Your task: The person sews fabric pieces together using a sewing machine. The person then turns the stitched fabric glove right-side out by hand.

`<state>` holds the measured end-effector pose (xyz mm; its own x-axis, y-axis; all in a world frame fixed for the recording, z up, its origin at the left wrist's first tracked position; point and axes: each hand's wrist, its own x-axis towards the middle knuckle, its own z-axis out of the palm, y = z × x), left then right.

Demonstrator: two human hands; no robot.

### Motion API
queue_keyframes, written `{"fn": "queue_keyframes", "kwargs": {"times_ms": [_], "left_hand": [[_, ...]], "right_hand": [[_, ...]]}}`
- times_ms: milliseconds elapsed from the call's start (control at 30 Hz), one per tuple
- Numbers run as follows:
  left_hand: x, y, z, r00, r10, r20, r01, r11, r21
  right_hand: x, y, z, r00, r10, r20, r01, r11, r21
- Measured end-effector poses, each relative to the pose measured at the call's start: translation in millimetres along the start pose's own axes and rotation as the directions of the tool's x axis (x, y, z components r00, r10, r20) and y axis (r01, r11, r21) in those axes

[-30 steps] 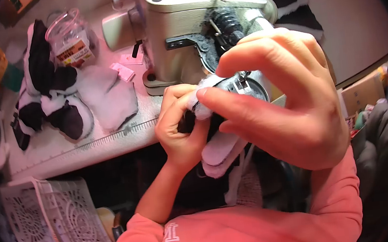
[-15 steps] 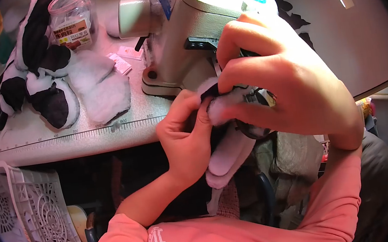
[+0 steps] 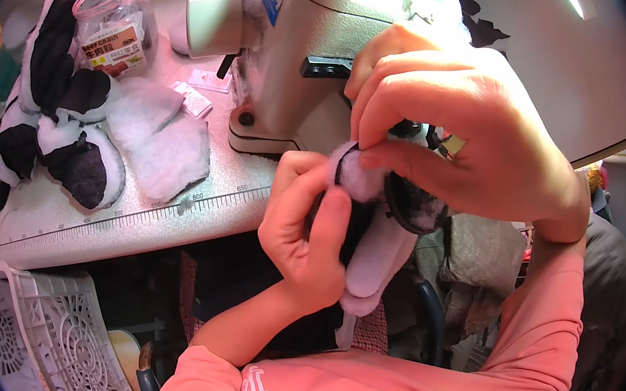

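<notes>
Nearest is the pink top [image 3: 335, 390] of the person, seated in front of the sewing machine [image 3: 309, 30]. A pale plastic crate [image 3: 54, 333] stands low, to the left of the machine and nearer than it. White fleecy lengths [image 3: 378, 261] hang before the machine, below the hands; I cannot tell whether they join the piece being held.

Just in front of the machine is the white fleece piece [image 3: 363, 180] with a dark edge, between the two hands. The left hand [image 3: 302, 235] grasps its left side, thumb and fingers closed on it. The right hand [image 3: 466, 112] pinches its upper edge between thumb and fingertips, hiding part of the machine behind.

On the table [image 3: 47, 237], left of the machine, lie pale fleece cutouts [image 3: 170, 158], then black-and-white pieces [image 3: 87, 175] farther left. Small paper slips [image 3: 192, 99] lie just beside the machine. Beyond them, a clear jar [image 3: 113, 44] stands left of it.
</notes>
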<state>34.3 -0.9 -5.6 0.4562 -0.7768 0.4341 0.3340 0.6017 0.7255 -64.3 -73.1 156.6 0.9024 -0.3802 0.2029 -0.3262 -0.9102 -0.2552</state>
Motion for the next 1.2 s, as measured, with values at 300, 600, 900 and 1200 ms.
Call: {"fn": "queue_keyframes", "kwargs": {"times_ms": [300, 600, 900, 1200], "left_hand": [[4.6, -3.1, -2.0, 0.996, -0.045, 0.078, 0.038, 0.995, 0.088], [-6.4, -22.8, 9.8, 0.983, -0.166, -0.073, 0.163, 0.986, -0.038], [0.1, -24.6, 22.2, 0.994, 0.106, 0.039, -0.113, 0.938, 0.327], [8.3, -13.2, 21.5, 0.986, 0.103, 0.131, -0.150, 0.891, 0.429]], "right_hand": [[-1.3, -2.3, -4.8, 0.999, 0.036, -0.005, -0.036, 0.999, -0.004], [-94.0, 4.6, -14.4, 0.861, 0.014, -0.509, 0.031, 0.996, 0.080], [-101.8, 19.7, 88.9, 0.437, 0.489, -0.755, -0.044, 0.850, 0.525], [-95.7, 32.7, 114.9, 0.586, 0.383, -0.714, -0.115, 0.912, 0.394]]}}
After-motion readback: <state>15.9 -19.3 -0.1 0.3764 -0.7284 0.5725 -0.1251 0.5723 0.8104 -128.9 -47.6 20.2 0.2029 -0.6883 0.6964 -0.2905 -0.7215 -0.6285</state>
